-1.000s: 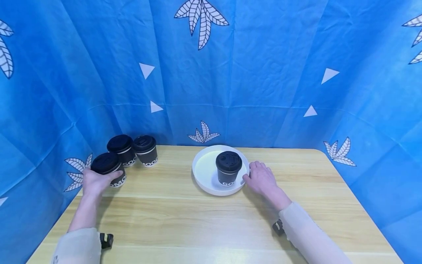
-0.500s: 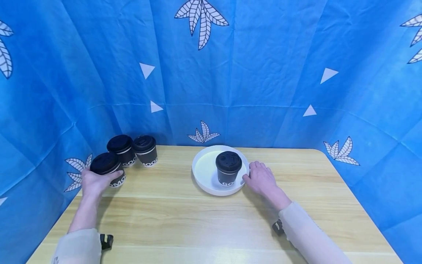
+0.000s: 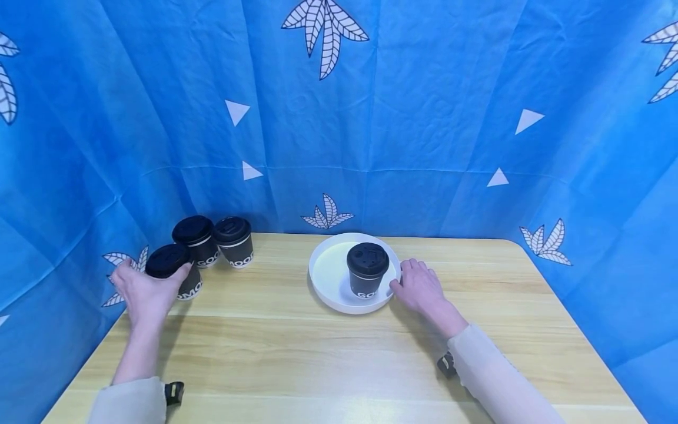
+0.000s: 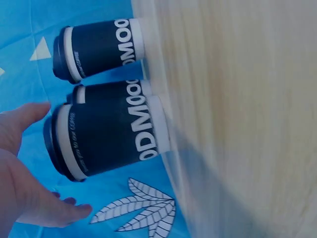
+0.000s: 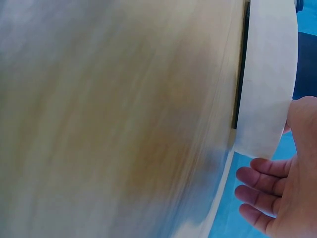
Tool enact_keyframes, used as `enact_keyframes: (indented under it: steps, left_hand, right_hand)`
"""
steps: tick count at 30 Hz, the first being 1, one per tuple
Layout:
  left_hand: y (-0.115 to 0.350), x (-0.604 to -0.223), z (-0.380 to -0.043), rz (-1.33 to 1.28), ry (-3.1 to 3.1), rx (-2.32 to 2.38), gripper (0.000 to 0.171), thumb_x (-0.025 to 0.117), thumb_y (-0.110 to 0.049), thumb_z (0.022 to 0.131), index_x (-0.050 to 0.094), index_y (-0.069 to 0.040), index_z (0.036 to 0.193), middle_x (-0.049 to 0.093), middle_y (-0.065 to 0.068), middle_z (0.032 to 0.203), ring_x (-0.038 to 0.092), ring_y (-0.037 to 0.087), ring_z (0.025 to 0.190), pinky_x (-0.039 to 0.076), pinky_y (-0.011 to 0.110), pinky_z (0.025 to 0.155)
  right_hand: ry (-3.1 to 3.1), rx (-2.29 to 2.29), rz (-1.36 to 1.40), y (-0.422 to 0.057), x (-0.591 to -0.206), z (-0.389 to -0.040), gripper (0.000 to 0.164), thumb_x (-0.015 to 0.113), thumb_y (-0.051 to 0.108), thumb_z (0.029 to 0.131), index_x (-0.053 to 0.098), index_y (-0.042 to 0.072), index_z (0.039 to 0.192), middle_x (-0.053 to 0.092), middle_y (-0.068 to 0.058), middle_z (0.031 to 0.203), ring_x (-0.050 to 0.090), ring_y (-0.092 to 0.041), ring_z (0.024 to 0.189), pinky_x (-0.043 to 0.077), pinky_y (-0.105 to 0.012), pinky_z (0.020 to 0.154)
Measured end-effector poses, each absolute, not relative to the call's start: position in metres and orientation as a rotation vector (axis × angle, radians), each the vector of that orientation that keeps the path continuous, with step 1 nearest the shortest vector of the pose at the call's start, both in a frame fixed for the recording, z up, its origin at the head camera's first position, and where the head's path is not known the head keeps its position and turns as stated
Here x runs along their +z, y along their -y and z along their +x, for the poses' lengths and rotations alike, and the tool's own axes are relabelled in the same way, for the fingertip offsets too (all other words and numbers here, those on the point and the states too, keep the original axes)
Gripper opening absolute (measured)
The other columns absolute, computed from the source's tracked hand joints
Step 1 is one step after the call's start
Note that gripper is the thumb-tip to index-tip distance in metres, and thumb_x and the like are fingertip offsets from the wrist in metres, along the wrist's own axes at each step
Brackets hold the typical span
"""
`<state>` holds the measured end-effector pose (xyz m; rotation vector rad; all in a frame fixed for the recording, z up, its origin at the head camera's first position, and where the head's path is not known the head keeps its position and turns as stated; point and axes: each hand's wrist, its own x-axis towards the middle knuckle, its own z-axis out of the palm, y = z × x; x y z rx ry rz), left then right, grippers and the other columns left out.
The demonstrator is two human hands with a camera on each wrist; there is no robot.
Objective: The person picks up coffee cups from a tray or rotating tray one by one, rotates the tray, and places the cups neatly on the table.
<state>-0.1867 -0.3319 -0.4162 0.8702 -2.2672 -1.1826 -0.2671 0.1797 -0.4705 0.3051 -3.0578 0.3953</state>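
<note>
1. since the front cup (image 4: 109, 129) is probably paper, expect light, slightly squashy; best held below the lid (image 3: 168, 259).
2. black, white lettering, upright on the table (image 3: 296, 353), left side, near two other cups (image 3: 234, 240).
3. left grip (image 3: 147, 291) spread, not holding it; right grip (image 3: 421, 287) pinches white plate (image 3: 331, 277) edge.

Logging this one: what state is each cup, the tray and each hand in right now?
Front left cup: upright, lidded.
Back left cup: upright, lidded.
Back right cup of that group: upright, lidded.
White tray: right side up, one cup in it.
Cup in the tray: upright, lidded.
Left hand: fingers spread about the front left cup, not gripping.
Right hand: gripping the tray's rim.
</note>
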Motion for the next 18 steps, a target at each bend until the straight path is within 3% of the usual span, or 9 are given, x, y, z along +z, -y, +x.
enact_keyframes:
  steps: [9,18]
  left_hand:
    - [0.302,-0.407,-0.187,0.656,2.115,-1.056,0.082,0.066,-0.031,0.095,0.023,-0.007,0.161,0.02,0.013,0.166,0.025,0.032,0.151,0.027,0.052,0.125]
    - [0.265,-0.403,-0.197,0.41,1.999,-1.063,0.074,0.069,-0.015,0.09,0.035,-0.003,0.155,0.032,0.016,0.159,0.034,0.03,0.147,0.031,0.046,0.123]
  right_hand:
    - [3.051,0.389,0.308,-0.18,-0.471,-0.267,0.048,0.057,0.037,0.097,0.058,-0.003,0.123,0.059,-0.016,0.114,0.053,-0.034,0.106,0.047,-0.05,0.091]
    - [3.051,0.394,0.313,-0.18,-0.47,-0.266,0.047,0.057,0.036,0.097,0.058,-0.004,0.122,0.059,-0.016,0.113,0.053,-0.034,0.105,0.047,-0.05,0.09]
